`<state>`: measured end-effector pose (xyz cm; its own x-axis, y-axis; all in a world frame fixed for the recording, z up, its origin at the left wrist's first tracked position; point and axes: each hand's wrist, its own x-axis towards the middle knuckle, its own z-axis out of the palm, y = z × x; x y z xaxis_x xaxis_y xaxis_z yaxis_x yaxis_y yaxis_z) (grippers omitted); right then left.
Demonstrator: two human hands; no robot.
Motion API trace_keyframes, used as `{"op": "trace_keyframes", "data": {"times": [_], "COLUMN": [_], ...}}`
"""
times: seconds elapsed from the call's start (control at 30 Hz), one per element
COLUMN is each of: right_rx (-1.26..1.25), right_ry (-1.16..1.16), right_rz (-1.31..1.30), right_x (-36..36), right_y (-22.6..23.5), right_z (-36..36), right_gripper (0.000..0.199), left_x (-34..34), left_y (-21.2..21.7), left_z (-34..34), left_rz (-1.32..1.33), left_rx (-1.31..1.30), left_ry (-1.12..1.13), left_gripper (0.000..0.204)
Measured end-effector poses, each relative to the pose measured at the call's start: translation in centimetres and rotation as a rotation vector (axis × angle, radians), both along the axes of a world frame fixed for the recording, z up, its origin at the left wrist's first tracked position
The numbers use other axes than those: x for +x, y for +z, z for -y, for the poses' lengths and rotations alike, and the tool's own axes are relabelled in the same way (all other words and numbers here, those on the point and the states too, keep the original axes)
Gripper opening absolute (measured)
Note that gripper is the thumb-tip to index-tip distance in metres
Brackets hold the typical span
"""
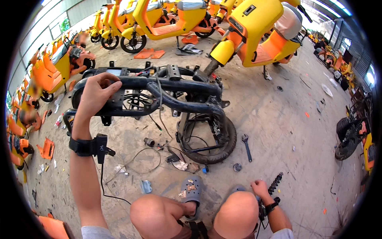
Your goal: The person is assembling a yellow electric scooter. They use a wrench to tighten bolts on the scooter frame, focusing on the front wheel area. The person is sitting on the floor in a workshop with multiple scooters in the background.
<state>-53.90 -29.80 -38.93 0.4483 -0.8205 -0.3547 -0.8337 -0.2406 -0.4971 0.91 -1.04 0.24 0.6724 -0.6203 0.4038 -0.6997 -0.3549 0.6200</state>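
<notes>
While the left hand (95, 93) grips it, the scooter frame (167, 95) lies lengthwise left-to-right.

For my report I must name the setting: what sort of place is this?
Probably a repair or dismantling workshop for electric scooters. Rows of yellow and orange scooters stand on a concrete floor, the left hand grips a stripped black scooter frame, and a wrench lies nearby.

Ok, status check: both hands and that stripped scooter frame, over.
Left hand gripping the black scooter frame at its upper tube. Right hand down on the black coil spring on the floor. Wrench and loose cables lying by the rear wheel.
</notes>
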Motion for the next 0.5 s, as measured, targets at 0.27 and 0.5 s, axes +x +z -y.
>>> {"op": "trace_keyframes", "data": {"times": [0.27, 0.5], "right_rx": [-0.168, 0.03], "right_ry": [0.063, -0.114], "right_rz": [-0.027, -0.284], "right_x": [3.3, -9.0], "right_y": [6.1, -2.3], "right_z": [1.8, -2.3], "right_gripper": [0.039, 0.039], "left_x": [4.1, 12.5], "left_y": [-1.9, -3.8], "left_z": [-1.6, -5.0], "left_rz": [0.07, 0.122], "left_rx": [0.001, 0.038], "left_ry": [0.026, -0.036], "left_gripper": [0.024, 0.03]}}
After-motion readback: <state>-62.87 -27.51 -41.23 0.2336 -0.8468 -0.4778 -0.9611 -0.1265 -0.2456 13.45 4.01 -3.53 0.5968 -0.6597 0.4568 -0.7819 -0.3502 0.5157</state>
